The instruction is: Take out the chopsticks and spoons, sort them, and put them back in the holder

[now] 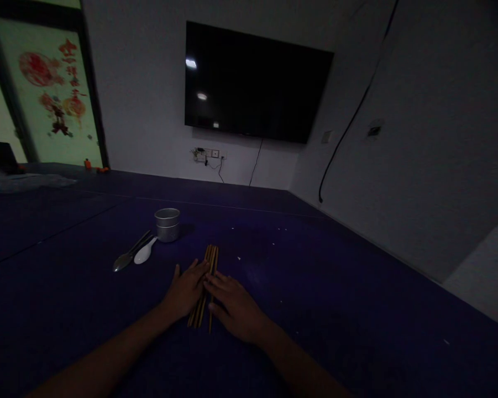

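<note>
Several yellowish-brown chopsticks (201,309) lie side by side on the dark blue table (335,309), pointing away from me. My left hand (186,290) rests along their left side, fingers stretched out and touching them. From the right, my right hand (234,307) reaches over with extended fingers on the chopsticks, its thumb apart. One chopstick lies slightly apart from the others at the near end. Both hands cover the middle of the bunch. A metal cup (167,225) stands upright beyond my left hand. Beside it lie a white spoon (144,252) and a metal spoon (123,261).
Small white scraps (239,258) dot the surface beyond my right hand. A large black television (252,83) hangs on the far wall, with sockets and cables below. A wall runs along the right edge. Small orange objects (87,164) sit near the glass door.
</note>
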A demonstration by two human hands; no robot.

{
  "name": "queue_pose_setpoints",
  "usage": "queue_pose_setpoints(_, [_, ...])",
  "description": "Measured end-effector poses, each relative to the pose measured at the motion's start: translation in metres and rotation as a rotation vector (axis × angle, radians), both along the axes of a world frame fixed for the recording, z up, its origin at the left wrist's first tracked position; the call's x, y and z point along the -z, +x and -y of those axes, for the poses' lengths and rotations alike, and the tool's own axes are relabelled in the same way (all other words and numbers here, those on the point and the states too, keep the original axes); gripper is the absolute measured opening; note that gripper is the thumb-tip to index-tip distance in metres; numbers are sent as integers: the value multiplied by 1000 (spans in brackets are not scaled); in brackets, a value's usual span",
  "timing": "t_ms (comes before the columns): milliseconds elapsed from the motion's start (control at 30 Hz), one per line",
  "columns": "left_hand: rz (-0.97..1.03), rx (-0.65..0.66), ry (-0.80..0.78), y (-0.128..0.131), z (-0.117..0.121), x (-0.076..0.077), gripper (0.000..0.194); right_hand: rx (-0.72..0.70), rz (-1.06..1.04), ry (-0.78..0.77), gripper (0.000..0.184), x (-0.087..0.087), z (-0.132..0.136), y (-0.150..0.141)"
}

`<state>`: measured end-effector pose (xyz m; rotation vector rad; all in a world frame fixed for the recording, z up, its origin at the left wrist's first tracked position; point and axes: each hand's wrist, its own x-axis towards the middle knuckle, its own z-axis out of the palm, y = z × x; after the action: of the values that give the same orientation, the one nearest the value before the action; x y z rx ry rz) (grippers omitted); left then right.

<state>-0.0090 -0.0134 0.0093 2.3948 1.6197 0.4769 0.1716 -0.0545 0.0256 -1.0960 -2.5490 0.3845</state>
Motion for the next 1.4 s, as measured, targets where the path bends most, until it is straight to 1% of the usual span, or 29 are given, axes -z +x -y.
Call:
queue_pose_setpoints(100, [6,-4,22,-1,1,3,51,-20,13,-50,52,-3,2,-1])
queue_pose_setpoints(233, [-15,-24,43,0,2,3,52,-31,46,-80,54,-4,1,-1])
queue_pose_setpoints(467, [-28,-85,38,2,1,-2,52,-33,67,-66,49,-4,0,-1])
queue_pose_setpoints(767, [-42,-77,45,3,1,-4,50,-19,4,-55,48,-2,-1,1])
queue_pose_setpoints(833, [-50,-72,40,3,2,-4,50,8,-15,-38,49,0,-1,1])
queue_pose_setpoints(1000, [-49,-92,22,3,2,-10,50,138,-53,22,49,4,-3,1])
queue_pose_setpoints(1133, [-48,-109,30,4,2,-10,48,116,-25,18,48,7,-6,2])
queue_pose_setpoints(1300, [10,-125,10,5,-1,-8,47,98,5,-1,52,8,-7,3])
queue_pose_setpoints(1400, [93,-158,37,4,-3,-12,45,87,-7,-4,53,8,-8,5])
